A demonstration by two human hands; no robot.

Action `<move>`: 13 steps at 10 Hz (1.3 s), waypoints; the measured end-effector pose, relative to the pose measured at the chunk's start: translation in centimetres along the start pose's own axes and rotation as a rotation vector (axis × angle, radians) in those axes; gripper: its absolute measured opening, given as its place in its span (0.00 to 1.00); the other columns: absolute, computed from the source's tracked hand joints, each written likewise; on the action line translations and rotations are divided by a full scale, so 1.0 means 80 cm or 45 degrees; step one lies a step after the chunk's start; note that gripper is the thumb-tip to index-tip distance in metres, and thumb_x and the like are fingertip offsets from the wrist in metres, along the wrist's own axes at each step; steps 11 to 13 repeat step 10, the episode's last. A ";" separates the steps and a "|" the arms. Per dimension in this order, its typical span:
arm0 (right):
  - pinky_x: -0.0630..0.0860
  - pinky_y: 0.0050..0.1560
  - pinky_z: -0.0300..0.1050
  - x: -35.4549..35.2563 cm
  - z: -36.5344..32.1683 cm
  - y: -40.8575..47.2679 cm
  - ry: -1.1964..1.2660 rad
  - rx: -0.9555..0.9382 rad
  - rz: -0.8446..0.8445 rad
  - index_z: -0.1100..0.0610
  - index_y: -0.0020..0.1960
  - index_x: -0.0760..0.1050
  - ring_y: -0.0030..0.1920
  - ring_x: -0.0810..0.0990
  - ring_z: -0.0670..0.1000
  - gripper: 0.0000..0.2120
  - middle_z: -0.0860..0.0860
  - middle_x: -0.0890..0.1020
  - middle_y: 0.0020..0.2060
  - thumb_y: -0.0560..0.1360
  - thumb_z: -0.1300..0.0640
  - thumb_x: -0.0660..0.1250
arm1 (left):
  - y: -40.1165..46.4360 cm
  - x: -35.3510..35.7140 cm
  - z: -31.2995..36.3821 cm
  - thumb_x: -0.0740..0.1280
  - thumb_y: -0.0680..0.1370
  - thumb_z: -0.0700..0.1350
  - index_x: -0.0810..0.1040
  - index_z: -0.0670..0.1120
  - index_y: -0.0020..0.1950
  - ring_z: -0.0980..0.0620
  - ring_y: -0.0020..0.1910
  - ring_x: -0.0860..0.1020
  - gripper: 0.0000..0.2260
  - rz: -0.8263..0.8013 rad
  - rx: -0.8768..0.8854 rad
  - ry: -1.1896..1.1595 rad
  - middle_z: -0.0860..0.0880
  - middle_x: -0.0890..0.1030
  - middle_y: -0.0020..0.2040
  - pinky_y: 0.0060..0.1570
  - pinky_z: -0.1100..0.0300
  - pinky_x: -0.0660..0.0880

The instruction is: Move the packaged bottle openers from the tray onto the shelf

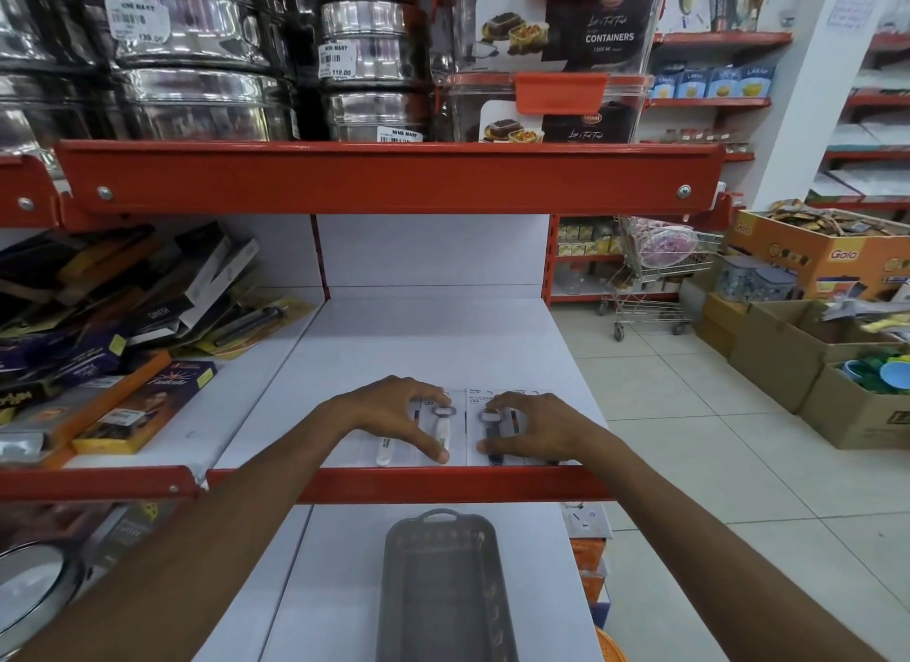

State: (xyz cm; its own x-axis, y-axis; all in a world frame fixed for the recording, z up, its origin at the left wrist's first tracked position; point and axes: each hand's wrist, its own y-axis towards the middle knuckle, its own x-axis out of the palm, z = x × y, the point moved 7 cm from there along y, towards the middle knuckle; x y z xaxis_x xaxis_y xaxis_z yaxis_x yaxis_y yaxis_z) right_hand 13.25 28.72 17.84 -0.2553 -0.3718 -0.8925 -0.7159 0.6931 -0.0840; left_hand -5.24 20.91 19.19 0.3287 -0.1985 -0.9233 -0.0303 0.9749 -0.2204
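While both arms reach over the red front lip, the left hand [394, 415] rests spread on the white-handled opener pack [394, 444] and the right hand [529, 427] rests spread on the dark-handled opener pack [492, 430], fingers splayed, neither gripping. Both packs lie flat, side by side and touching, at the front of the white shelf [428, 336]. Dark tray [443, 587] sits on the lower shelf below, looks empty.
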 end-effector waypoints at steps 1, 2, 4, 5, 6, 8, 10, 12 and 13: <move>0.73 0.60 0.49 0.001 -0.001 -0.002 0.018 -0.001 0.019 0.44 0.67 0.71 0.61 0.77 0.54 0.35 0.47 0.75 0.69 0.64 0.30 0.69 | -0.001 -0.001 0.000 0.76 0.65 0.66 0.67 0.59 0.74 0.48 0.77 0.64 0.40 0.010 0.000 -0.014 0.54 0.65 0.79 0.73 0.47 0.65; 0.71 0.60 0.48 0.000 -0.003 -0.004 0.013 -0.005 0.029 0.44 0.68 0.70 0.62 0.76 0.55 0.34 0.48 0.75 0.69 0.66 0.32 0.70 | -0.004 0.002 -0.003 0.76 0.63 0.68 0.67 0.60 0.75 0.48 0.77 0.64 0.42 0.023 0.001 -0.040 0.55 0.65 0.79 0.73 0.48 0.64; 0.71 0.58 0.46 0.003 -0.003 -0.002 -0.006 -0.015 0.039 0.44 0.68 0.70 0.61 0.77 0.54 0.34 0.49 0.76 0.68 0.65 0.32 0.70 | -0.003 0.007 -0.007 0.75 0.63 0.69 0.66 0.61 0.75 0.48 0.78 0.63 0.43 0.026 0.009 -0.051 0.55 0.64 0.80 0.74 0.47 0.65; 0.71 0.59 0.47 0.001 -0.006 -0.004 -0.008 -0.011 0.026 0.44 0.68 0.70 0.61 0.77 0.54 0.34 0.49 0.75 0.68 0.66 0.32 0.70 | -0.005 0.006 -0.005 0.74 0.65 0.68 0.62 0.61 0.77 0.48 0.81 0.57 0.43 0.019 0.006 -0.048 0.54 0.59 0.81 0.77 0.45 0.59; 0.69 0.66 0.53 -0.004 -0.019 -0.008 -0.050 -0.037 0.029 0.46 0.72 0.66 0.67 0.73 0.56 0.36 0.50 0.72 0.71 0.69 0.32 0.67 | -0.020 0.000 -0.013 0.70 0.67 0.71 0.54 0.61 0.79 0.50 0.82 0.47 0.46 0.016 -0.029 -0.069 0.55 0.51 0.83 0.80 0.44 0.51; 0.73 0.66 0.57 0.015 -0.040 -0.001 -0.157 -0.111 0.011 0.47 0.74 0.62 0.67 0.73 0.55 0.34 0.50 0.71 0.72 0.73 0.31 0.59 | -0.043 0.004 -0.043 0.70 0.69 0.69 0.59 0.52 0.80 0.49 0.81 0.57 0.44 -0.021 -0.069 0.032 0.51 0.56 0.82 0.76 0.53 0.57; 0.61 0.74 0.57 -0.002 -0.059 -0.014 -0.193 -0.203 0.229 0.45 0.75 0.61 0.77 0.59 0.52 0.29 0.46 0.61 0.77 0.77 0.35 0.55 | -0.053 0.007 -0.040 0.66 0.78 0.61 0.52 0.53 0.81 0.54 0.81 0.44 0.37 0.126 0.018 0.017 0.55 0.46 0.82 0.80 0.51 0.48; 0.61 0.74 0.57 -0.002 -0.059 -0.014 -0.193 -0.203 0.229 0.45 0.75 0.61 0.77 0.59 0.52 0.29 0.46 0.61 0.77 0.77 0.35 0.55 | -0.053 0.007 -0.040 0.66 0.78 0.61 0.52 0.53 0.81 0.54 0.81 0.44 0.37 0.126 0.018 0.017 0.55 0.46 0.82 0.80 0.51 0.48; 0.61 0.74 0.57 -0.002 -0.059 -0.014 -0.193 -0.203 0.229 0.45 0.75 0.61 0.77 0.59 0.52 0.29 0.46 0.61 0.77 0.77 0.35 0.55 | -0.053 0.007 -0.040 0.66 0.78 0.61 0.52 0.53 0.81 0.54 0.81 0.44 0.37 0.126 0.018 0.017 0.55 0.46 0.82 0.80 0.51 0.48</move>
